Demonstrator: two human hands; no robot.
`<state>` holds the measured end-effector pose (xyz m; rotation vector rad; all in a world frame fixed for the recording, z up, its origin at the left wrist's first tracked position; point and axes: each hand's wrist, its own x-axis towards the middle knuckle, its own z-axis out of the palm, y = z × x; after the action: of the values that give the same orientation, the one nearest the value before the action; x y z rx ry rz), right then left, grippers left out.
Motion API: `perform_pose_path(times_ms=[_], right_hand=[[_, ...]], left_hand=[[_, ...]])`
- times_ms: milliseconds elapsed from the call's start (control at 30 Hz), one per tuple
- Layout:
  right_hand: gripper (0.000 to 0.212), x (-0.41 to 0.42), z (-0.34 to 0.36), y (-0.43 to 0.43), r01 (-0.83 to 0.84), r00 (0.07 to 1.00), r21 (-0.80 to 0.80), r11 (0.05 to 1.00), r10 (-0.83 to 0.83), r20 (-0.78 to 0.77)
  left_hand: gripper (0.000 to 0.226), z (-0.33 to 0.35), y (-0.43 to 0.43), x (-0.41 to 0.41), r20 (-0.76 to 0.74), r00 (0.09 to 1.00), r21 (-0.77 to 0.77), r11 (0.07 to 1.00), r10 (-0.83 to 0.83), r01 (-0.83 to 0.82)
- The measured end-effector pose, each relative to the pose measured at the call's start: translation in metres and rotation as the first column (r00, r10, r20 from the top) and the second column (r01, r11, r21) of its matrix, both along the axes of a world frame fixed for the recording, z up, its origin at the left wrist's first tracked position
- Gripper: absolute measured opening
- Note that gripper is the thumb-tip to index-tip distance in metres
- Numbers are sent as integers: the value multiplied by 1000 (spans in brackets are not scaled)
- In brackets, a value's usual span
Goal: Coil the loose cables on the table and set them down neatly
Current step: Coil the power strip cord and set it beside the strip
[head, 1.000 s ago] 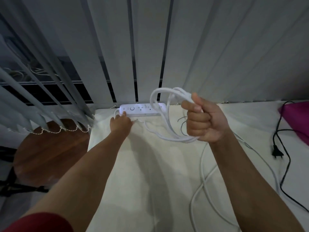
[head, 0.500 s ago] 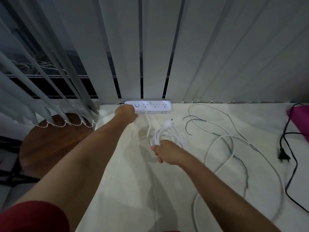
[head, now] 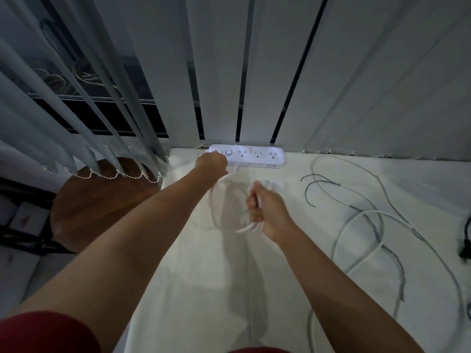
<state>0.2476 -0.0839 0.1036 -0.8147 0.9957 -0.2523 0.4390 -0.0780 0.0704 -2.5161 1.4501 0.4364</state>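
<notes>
A white power strip (head: 257,157) lies at the table's far edge against the blinds. My left hand (head: 212,162) is curled over the strip's left end, where its white cable comes out. That cable runs into a coil of several loops (head: 216,212), blurred with motion, just above the white table (head: 204,289). My right hand (head: 263,208) grips the bundled loops in a fist at the coil's right side. A white plug end (head: 276,184) shows just beyond my right knuckles.
A long loose white cable (head: 356,217) sprawls over the right half of the table, with thin dark wires (head: 313,186) beside it. A black cable with a plug (head: 466,249) lies at the right edge. A round wooden stool (head: 102,207) stands left of the table.
My right hand brought the coil down from chest height to just in front of the strip. My left hand moved from beside the strip onto its left end.
</notes>
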Motion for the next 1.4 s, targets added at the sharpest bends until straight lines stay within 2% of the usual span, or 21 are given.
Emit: perform_pose_path(times_ms=[33,67,133,167,233,367,467,567,633,700,800,867,933,1033,1133,1167,1200,1267,1333,1367,1400], right_hand=[[35,-7,8,-13,92,973,210,973,-132,187],[34,-15,15,-26,93,908,385,918,-237,345],[34,-36,29,-48,-80,722,617,783,-381,578],[35,-48,35,-55,-194,641,661,725,-416,645],[35,-71,49,-64,-329,565,596,733,-353,746],[28,-106,74,-69,-464,478,283,839,-32,878],[26,-129,81,-64,-616,448,92,782,252,858],[27,-145,78,-56,-764,473,-15,645,576,667],[26,-151,80,-47,-820,500,-109,562,796,343],[29,-145,83,-33,-889,429,-171,424,903,9],[35,-122,74,3,-967,242,-179,182,876,-418],[35,-111,52,30,-967,230,-238,95,732,-642],[36,-106,21,52,-935,257,-348,-72,537,-804],[36,-104,-22,61,-840,291,-422,-341,373,-881],[12,-100,-41,54,-750,235,-387,-536,332,-914],[4,-98,-43,51,-694,220,-362,-622,296,-929],[8,-96,-44,48,-644,218,-335,-688,255,-942],[17,-86,-44,36,-578,238,-326,-748,227,-944],[14,-73,-43,22,-518,289,-310,-797,177,-941],[12,-67,-41,16,-498,302,-303,-813,165,-939],[10,-62,-38,10,-470,313,-292,-833,153,-937]], left_hand=[[32,-3,3,-5,19,1000,5,1000,-19,19],[36,-6,7,-11,41,999,27,999,-35,34],[41,-10,15,-18,86,993,92,993,-76,68],[40,-12,17,-19,107,990,102,992,-91,80],[40,-13,19,-19,123,989,89,993,-82,72],[39,-12,17,-19,132,991,64,998,-28,20],[35,-9,12,-22,136,991,43,999,19,-25],[32,-5,6,-23,141,990,34,999,21,-26],[36,-4,7,-21,131,991,22,999,31,-34],[40,-6,9,-21,149,988,11,999,33,-35],[42,-13,12,-24,193,981,-15,1000,24,-21],[40,-18,12,-26,210,977,-51,998,36,-25],[41,-22,12,-29,215,975,-94,995,58,-38],[42,-23,13,-32,228,969,-160,985,94,-58],[45,-21,14,-29,237,966,-189,980,107,-62],[44,-22,16,-26,202,973,-195,978,111,-72],[42,-25,18,-21,127,985,-215,972,120,-91],[30,-29,24,-12,-136,979,-236,955,150,-179],[21,-32,30,-7,-429,867,-237,895,253,-378],[20,-32,32,-8,-576,750,-249,805,324,-539],[17,-30,35,-10,-727,593,-259,661,346,-704]])
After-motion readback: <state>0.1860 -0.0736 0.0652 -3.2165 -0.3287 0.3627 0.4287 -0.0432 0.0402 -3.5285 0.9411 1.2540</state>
